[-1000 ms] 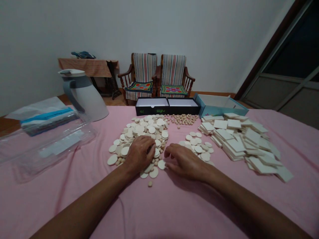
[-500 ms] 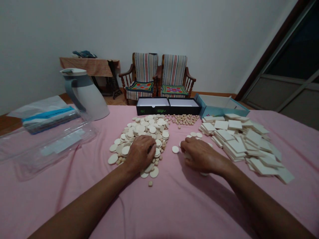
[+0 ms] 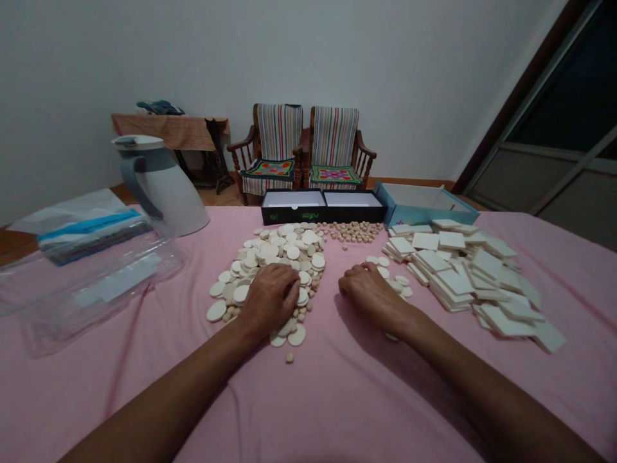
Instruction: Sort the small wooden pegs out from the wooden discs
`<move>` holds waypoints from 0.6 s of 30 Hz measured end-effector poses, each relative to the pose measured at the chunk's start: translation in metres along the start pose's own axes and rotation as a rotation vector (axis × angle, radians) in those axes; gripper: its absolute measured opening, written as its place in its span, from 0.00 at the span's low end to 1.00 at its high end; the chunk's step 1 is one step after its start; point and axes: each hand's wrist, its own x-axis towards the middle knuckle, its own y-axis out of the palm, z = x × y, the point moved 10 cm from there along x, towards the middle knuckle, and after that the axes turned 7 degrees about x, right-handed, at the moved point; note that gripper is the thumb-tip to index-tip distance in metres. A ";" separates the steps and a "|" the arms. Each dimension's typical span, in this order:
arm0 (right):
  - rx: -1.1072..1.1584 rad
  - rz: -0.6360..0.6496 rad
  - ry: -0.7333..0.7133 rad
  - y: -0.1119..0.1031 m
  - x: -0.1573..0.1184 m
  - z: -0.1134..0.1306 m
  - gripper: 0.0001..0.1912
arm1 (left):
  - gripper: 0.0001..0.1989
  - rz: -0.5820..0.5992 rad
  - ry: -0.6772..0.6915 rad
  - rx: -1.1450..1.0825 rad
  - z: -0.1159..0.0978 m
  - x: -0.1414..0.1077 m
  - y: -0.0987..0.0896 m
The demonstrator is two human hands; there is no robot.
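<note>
Head view: left hand cupped over cream discs, fingers pressed down, any grasp hidden; right hand loosely curled beside a smaller disc cluster, grasp unclear. Risk: a careless sweep could push discs into the square tiles at right; black boxes lie beyond.

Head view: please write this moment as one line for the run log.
left hand on cream discs | right hand at smaller disc group
</note>
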 end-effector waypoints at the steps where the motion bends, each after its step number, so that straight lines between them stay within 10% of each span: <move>1: 0.016 -0.014 0.034 -0.004 0.000 -0.005 0.11 | 0.07 0.003 -0.001 0.000 0.000 0.000 0.000; 7: 0.271 -0.216 0.007 -0.022 0.019 -0.008 0.19 | 0.07 0.004 -0.001 -0.010 -0.001 0.000 -0.002; 18: 0.231 -0.199 -0.006 -0.003 0.063 -0.010 0.15 | 0.07 0.013 0.004 0.001 -0.001 -0.001 0.000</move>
